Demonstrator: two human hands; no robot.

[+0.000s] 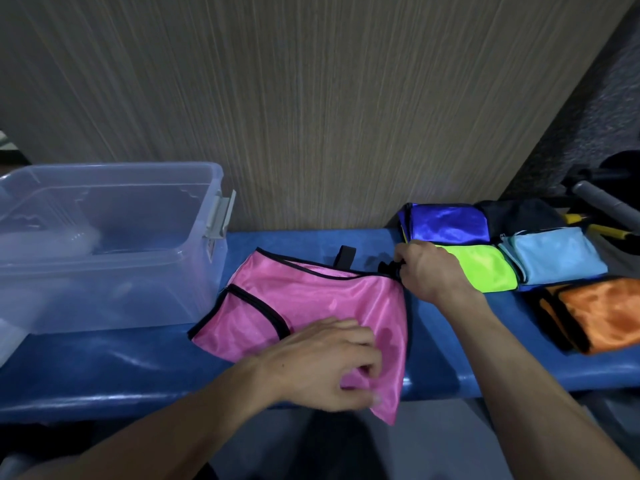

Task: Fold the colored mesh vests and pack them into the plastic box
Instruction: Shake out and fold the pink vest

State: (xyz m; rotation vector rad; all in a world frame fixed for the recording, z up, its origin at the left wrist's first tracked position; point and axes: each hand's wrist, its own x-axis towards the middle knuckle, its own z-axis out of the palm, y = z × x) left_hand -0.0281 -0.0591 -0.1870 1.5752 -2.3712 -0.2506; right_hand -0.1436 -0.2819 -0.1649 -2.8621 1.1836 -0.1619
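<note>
Left hand [325, 363] pinches near corner of shiny pink black-trimmed vest [304, 306] | right hand [427, 270] grips far-right corner strap | vest's long axis runs left-right on blue surface [104, 368] | clear plastic box [104, 244] left, nearer left hand

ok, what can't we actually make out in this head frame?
- plastic box contents: head view, hazy walls blur whatever lies inside; left side cut by the frame edge.
- right hand fingers: curled behind the hand at the pink vest corner; what they pinch is unclear.
- orange vest: cut off by the right edge.
- left hand: motion-blurred fingertips.
</note>
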